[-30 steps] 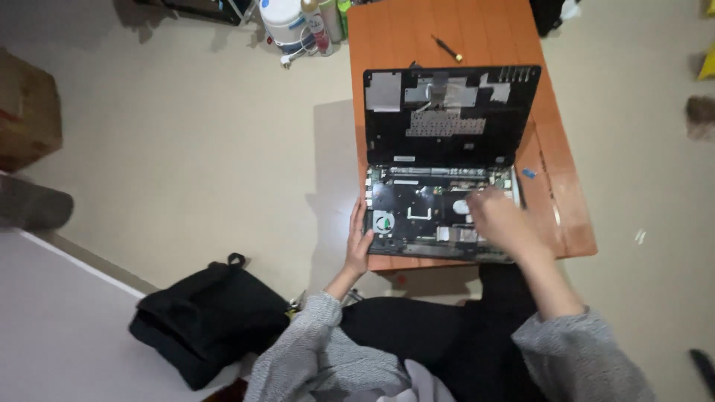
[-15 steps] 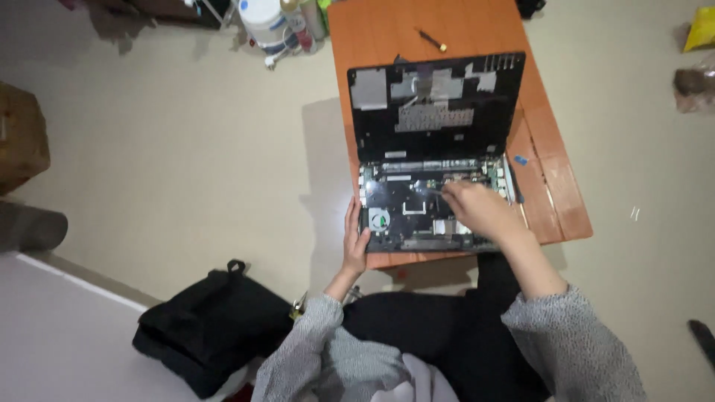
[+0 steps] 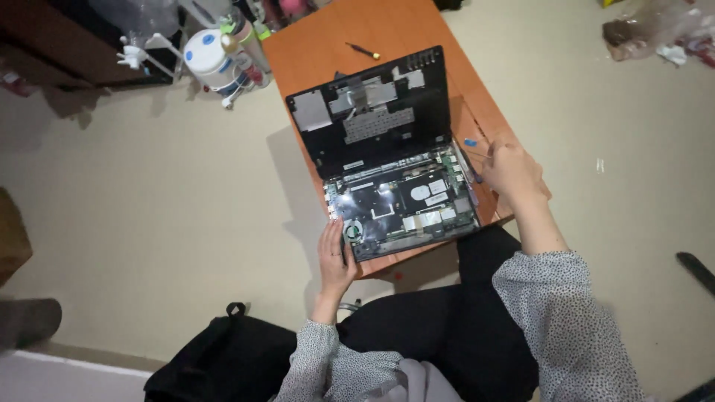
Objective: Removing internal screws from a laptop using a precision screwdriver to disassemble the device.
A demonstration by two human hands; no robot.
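Two hands at opened laptop (image 3: 402, 197) on low table (image 3: 328, 45): left hand (image 3: 335, 257) flat, steadying its corner, right hand (image 3: 510, 170) curled beside it, grip unclear, mid-teardown; next needs screwdriver (image 3: 363, 50).

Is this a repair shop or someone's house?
Probably a room at home: a low orange table on a plain floor, an opened-up laptop on it, a black bag and bottles lying about.

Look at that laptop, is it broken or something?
It looks taken apart. The laptop on the small orange table has its cover off, so the circuit boards and fan show. The left hand rests at its corner; the right hand is beside it.
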